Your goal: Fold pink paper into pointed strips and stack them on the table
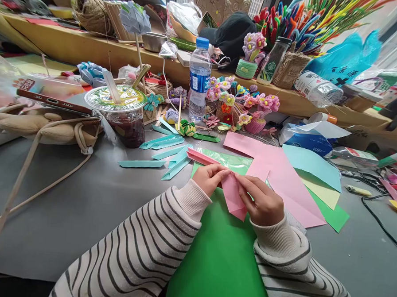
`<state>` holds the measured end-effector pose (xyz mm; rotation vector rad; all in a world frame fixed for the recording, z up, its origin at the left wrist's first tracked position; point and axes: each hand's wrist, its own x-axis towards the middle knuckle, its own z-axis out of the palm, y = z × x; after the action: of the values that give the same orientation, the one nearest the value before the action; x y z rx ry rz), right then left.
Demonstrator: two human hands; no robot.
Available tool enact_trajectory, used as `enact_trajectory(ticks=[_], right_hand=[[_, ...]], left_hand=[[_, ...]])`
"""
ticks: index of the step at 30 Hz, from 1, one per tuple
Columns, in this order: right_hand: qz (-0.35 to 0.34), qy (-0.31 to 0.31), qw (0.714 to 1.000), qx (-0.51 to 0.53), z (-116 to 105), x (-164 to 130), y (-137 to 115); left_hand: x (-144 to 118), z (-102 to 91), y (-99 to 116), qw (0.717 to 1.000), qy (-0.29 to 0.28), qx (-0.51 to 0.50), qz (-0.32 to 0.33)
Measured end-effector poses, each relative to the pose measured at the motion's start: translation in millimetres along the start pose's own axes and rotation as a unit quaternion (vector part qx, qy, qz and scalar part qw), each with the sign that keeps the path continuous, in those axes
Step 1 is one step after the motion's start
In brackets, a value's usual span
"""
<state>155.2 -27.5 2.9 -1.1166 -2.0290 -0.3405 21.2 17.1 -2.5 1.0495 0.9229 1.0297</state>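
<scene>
together left hand point(209, 177) and right hand point(262, 202) pinch pink paper point(233, 196).

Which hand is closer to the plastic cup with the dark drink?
Left. The left hand sits right of the lidded plastic drink cup; the right hand is farther right, both pinching folded pink paper.

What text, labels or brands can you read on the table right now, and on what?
Blue plastic bag: large Chinese characters, roughly "百东源", not sure.
Water bottle: blue label, print too small.
Dark bottle: round green logo, unreadable.
Tipped bottle: label blurred.
Box under phone: red logo, blurred.
</scene>
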Motion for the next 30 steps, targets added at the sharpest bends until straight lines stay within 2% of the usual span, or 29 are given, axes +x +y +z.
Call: enact_trajectory(ticks=[11, 21, 30], right_hand=[[-0.036, 0.007, 0.998, -0.043, -0.7, 2.6, -3.7], [-0.027, 0.005, 0.999, -0.034, 0.7, 1.3, -2.6], [0.004, 0.002, 1.0, -0.03, 0.5, -0.4, -0.9]], left_hand=[[0.8, -0.2, -2.0, 1.0, 0.002, 0.0, -0.005], [-0.5, -0.9, -1.8, 0.998, -0.01, 0.046, 0.045], [-1.8, 0.5, -0.4, 0.998, -0.032, 0.033, 0.041]])
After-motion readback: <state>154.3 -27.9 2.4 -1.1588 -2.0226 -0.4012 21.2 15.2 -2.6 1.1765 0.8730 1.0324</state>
